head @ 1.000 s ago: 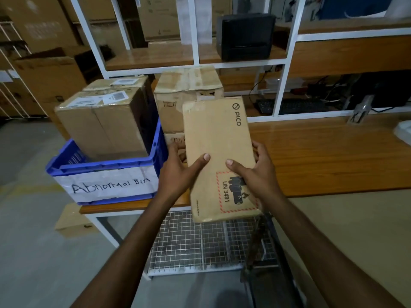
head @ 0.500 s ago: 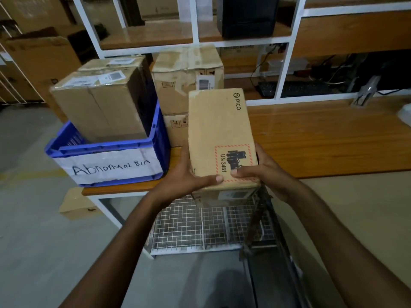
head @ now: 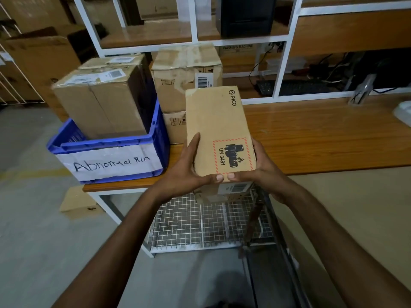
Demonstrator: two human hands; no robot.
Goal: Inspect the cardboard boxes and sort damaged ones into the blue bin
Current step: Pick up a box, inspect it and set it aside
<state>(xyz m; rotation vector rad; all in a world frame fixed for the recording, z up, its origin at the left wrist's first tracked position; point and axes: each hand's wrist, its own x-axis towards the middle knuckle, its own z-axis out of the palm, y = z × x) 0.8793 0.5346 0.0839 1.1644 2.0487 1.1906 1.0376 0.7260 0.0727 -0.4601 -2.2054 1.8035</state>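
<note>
I hold a flat brown PICO box [head: 216, 121] with a red UN 3481 battery label over the table's front edge. My left hand [head: 185, 172] grips its left side and near corner. My right hand [head: 259, 167] grips its right side, thumb on the near edge beside the left thumb. The blue bin [head: 106, 145], labelled "Abnormal Bin", stands on the table to the left and holds two cardboard boxes [head: 100, 101]. Just right of the bin, a crumpled taped box [head: 186, 70] sits on a smaller box [head: 174, 127].
The wooden table [head: 322, 134] stretches to the right. White shelving [head: 195, 42] rises behind, with a black unit [head: 244, 15] and a keyboard [head: 300, 87]. A wire rack [head: 200, 225] sits under the table. A flat cardboard piece [head: 77, 203] lies on the floor.
The PICO box has tilted flatter, its near end face now showing a barcode label. Both hands slid down to its near end and the thumbs came together.
</note>
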